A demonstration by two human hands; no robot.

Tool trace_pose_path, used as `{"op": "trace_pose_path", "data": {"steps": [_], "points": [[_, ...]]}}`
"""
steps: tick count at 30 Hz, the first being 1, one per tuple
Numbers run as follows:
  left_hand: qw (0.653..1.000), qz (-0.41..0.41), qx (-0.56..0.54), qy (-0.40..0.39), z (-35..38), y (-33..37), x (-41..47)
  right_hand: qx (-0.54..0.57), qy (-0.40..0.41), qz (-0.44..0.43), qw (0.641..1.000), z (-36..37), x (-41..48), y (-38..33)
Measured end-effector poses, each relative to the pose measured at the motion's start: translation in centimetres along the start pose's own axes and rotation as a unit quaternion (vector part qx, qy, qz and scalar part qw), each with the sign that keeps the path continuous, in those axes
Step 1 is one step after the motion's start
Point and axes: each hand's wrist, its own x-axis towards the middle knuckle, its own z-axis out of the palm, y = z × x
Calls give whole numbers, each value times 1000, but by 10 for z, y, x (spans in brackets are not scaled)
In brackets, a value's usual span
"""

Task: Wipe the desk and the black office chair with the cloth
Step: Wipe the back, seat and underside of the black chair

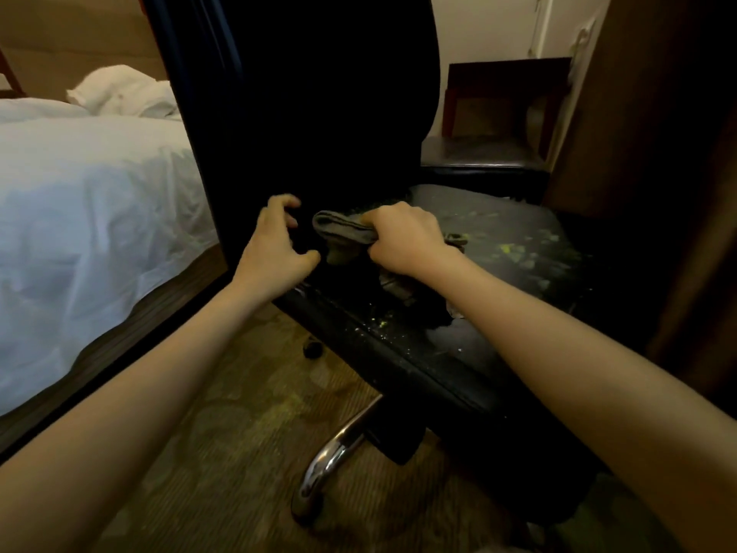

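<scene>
The black office chair [470, 353] fills the middle of the view, its tall backrest [303, 93] dark and upright. Its worn seat is flecked with yellow-green specks. My right hand [402, 237] grips a bunched grey cloth [339, 233] at the joint between seat and backrest. My left hand [275, 245] hovers just left of the cloth by the lower backrest, fingers curled with nothing in them. Part of the cloth is hidden under my right hand.
A bed with white sheets [79, 201] and pillows [123, 91] stands close on the left. A dark wooden panel [646, 113] rises on the right, with a low dark table [486, 153] behind the chair. The chrome chair base [331, 461] rests on patterned carpet.
</scene>
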Motion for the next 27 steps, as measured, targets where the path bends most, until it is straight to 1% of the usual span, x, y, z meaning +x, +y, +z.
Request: {"op": "trace_pose_path", "data": {"steps": [1,2,3,4,6,8,10,12,14,17,19,22,27], "points": [[997,71,5,3,-1,4,1,-5,17,-28,999,-3,-4,-9],[988,147,32,-21,-2,5,1,-16,23,-60,998,-4,-8,-17],[976,200,50,-64,-2,4,0,-28,19,-91,995,-1,-12,-23],[967,218,61,-117,-3,5,-2,-36,10,-112,993,2,-15,-26],[962,188,35,-196,-3,7,-7,-29,-4,-114,993,10,-17,-21],[966,144,31,-211,-2,8,-12,-27,-3,-90,996,13,-12,-12],[974,105,60,-191,2,6,-10,-32,1,-67,997,14,-3,-4],[980,92,89,-153,5,5,-9,-16,-5,-44,999,15,2,1],[979,127,116,-106,5,4,-9,1,-28,-53,998,17,0,6],[974,167,134,-79,-2,2,-14,7,-71,-99,993,12,-8,8],[980,145,111,-71,-3,-2,-16,8,-72,-117,990,13,-7,7],[989,89,100,-70,-2,-1,-14,33,-69,-117,990,16,-3,6],[984,89,104,-113,-10,12,-16,28,-78,-141,987,14,-7,10]]}}
